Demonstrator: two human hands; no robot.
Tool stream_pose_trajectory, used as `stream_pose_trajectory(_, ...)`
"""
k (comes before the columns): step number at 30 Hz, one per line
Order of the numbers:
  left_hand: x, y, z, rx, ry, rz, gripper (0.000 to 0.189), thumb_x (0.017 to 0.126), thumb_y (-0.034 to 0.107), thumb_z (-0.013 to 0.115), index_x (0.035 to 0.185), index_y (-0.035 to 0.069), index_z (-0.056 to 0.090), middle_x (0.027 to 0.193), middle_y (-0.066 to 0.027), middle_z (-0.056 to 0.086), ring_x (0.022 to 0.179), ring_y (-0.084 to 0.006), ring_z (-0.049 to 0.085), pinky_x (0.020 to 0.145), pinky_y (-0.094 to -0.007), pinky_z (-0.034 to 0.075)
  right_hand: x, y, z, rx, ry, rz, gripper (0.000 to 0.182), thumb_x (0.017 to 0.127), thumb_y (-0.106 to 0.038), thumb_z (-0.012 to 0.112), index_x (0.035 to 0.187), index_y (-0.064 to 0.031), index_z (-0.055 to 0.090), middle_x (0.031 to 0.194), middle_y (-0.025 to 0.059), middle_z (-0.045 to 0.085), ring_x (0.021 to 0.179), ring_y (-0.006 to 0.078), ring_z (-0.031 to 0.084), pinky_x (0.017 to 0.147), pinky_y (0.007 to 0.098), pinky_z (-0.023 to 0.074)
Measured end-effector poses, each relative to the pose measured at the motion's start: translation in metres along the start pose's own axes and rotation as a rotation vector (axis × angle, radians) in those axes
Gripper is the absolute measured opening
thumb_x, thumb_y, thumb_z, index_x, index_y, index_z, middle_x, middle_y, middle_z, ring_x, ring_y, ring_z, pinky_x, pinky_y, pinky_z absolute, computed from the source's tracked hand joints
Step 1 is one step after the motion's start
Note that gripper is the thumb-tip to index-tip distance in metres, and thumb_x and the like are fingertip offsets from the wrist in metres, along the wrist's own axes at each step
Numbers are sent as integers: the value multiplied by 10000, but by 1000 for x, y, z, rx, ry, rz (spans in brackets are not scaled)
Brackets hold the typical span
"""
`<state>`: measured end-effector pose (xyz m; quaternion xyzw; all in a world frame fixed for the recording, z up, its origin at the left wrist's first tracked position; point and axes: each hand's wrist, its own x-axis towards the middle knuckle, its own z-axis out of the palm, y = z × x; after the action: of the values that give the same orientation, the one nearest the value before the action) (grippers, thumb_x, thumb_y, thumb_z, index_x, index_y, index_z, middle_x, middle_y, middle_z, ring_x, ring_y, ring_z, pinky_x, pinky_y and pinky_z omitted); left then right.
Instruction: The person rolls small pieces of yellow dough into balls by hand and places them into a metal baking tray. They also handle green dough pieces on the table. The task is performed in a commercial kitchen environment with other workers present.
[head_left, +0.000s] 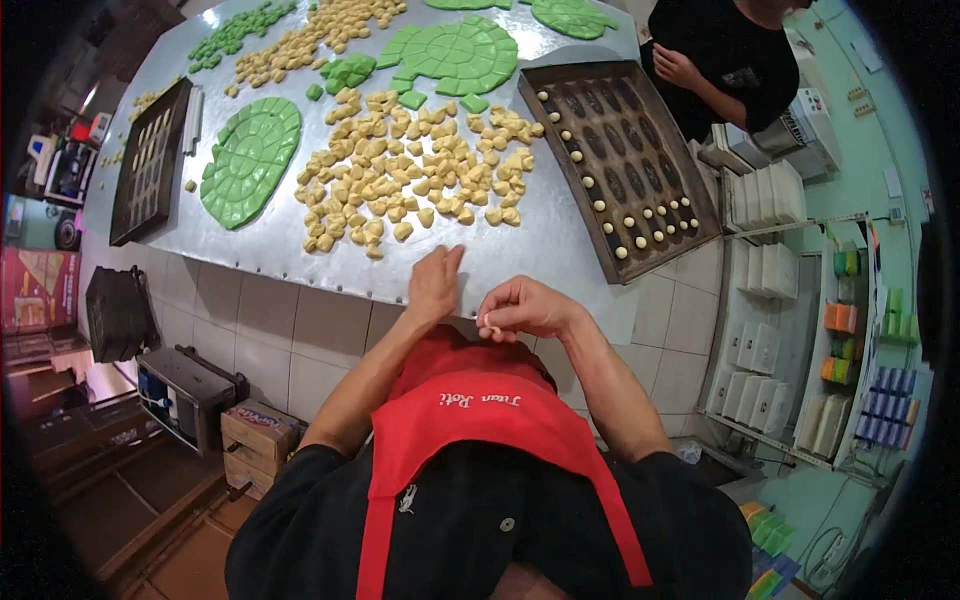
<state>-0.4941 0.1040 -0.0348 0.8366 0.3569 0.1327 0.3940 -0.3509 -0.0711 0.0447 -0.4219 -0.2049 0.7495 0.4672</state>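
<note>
My left hand (435, 281) rests at the metal table's front edge, fingers extended toward a heap of yellow dough pieces (397, 169); whether anything lies under it is hidden. To its right, my right hand (525, 304) is curled at the table edge, thumb and forefinger pinching a small pale piece of dough (491, 324). A dark metal baking tray (626, 270) with oval moulds stands right of the heap, small pale dough balls (621, 253) along its left and near sides. Green dough cut in segments (251, 161) lies left, and another green round (465, 56) lies behind the heap.
Another dark mould tray (120, 217) stands at the table's left, with white rods (193, 120) beside it. More green pieces (240, 34) lie at the back left. A person in black (720, 60) stands beyond the right tray. Shelves with white containers (765, 270) stand right.
</note>
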Motion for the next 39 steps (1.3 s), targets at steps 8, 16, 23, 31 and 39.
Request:
stream_pose_trajectory(8, -31, -42, -38, 336, -113, 478, 229, 1015, 162, 647, 1221, 64, 619, 1032, -201, 627, 1013, -418, 628, 871, -525, 471, -47, 117, -70, -1502, 1157, -561, 288, 901, -69, 692, 1168, 37, 692, 1104, 197, 677, 1069, 400, 666, 946, 477, 558)
stream_pose_trajectory(16, 58, -22, 13, 142, -67, 602, 345, 952, 34, 645, 1297, 41, 634, 943, -195, 657, 957, -426, 619, 843, -542, 471, 22, 54, -107, -1607, 1057, -681, 149, 897, -89, 696, 1029, -31, 659, 904, 162, 648, 932, 392, 662, 850, 504, 525)
stream_pose_trajectory(23, -21, -28, 31, 23, -87, 711, 477, 856, -18, 668, 1325, 65, 641, 986, -166, 649, 975, -386, 617, 859, -502, 474, -4, 116, -70, -1526, 887, -726, 208, 891, -58, 660, 1096, -33, 677, 973, 172, 673, 947, 376, 667, 888, 487, 538)
stream_pose_trajectory(31, 31, -45, -4, 229, -57, 520, 472, 827, -31, 660, 1295, 27, 655, 917, -182, 679, 981, -407, 640, 875, -524, 490, -22, 73, -125, -1520, 1016, -724, 229, 876, -36, 666, 1105, -34, 670, 921, 161, 648, 926, 390, 649, 868, 508, 540)
stream_pose_trajectory(39, 35, 9, 56, 123, -150, 647, 408, 844, -33, 643, 1243, 46, 603, 939, -190, 610, 973, -418, 614, 856, -515, 488, 38, 76, -86, -1470, 789, -744, 105, 888, -39, 640, 991, -61, 630, 943, 176, 641, 900, 396, 637, 824, 496, 534)
